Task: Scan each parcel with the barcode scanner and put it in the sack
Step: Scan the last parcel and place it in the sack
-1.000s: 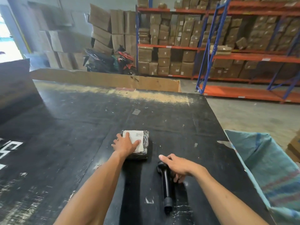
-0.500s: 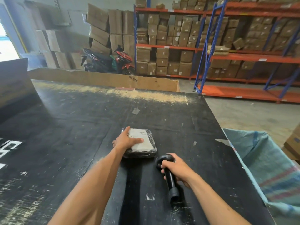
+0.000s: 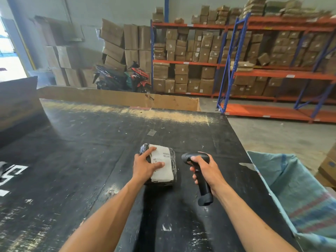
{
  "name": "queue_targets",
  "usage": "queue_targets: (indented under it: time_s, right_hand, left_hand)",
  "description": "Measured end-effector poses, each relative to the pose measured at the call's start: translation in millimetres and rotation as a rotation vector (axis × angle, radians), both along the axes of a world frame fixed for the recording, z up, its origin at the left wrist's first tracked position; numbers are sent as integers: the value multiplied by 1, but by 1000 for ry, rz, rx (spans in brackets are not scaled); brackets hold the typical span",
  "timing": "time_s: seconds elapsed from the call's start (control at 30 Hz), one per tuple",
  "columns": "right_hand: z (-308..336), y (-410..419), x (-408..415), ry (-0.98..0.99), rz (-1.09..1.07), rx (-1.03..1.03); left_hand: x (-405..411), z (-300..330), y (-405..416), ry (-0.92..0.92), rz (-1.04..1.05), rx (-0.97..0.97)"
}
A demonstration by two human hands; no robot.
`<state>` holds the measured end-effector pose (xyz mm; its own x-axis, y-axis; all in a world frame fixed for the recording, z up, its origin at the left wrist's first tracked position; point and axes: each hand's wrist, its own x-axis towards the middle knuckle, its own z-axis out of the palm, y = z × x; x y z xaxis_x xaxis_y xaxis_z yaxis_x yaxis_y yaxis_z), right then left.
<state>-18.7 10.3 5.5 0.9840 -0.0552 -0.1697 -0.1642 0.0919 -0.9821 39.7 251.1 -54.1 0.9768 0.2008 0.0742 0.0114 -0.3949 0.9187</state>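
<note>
Left hand [image 3: 145,167] fingers spread, gripping wrapped parcel [image 3: 161,165] on black worktop [image 3: 91,151]. Right hand [image 3: 206,170] fingers curled round barcode scanner [image 3: 201,176], just right of parcel. Sack [image 3: 298,193] further right.

A scuffed black tabletop [image 3: 91,151] fills the foreground, while beyond it orange-and-blue shelving [image 3: 236,73] packed with cardboard boxes [image 3: 180,77] lines a grey wall [image 3: 109,10] — motorbikes [image 3: 125,79] parked beside, daylight entering left.

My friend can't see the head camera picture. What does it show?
A person's left hand holds a wrapped parcel on a black table while the right hand grips a black barcode scanner beside it. A blue-green sack hangs open at the table's right edge.
</note>
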Motion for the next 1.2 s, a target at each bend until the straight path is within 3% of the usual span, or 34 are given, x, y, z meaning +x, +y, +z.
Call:
queue_targets:
  time_s: [0.6,1.2]
  right_hand:
    - [25,24,0,-202,29,-135]
    - [27,24,-2,-214,-22,-183]
  left_hand:
    - [-8,18,-6,-178,-2,-83]
    - [-10,20,-9,-203,-11,-85]
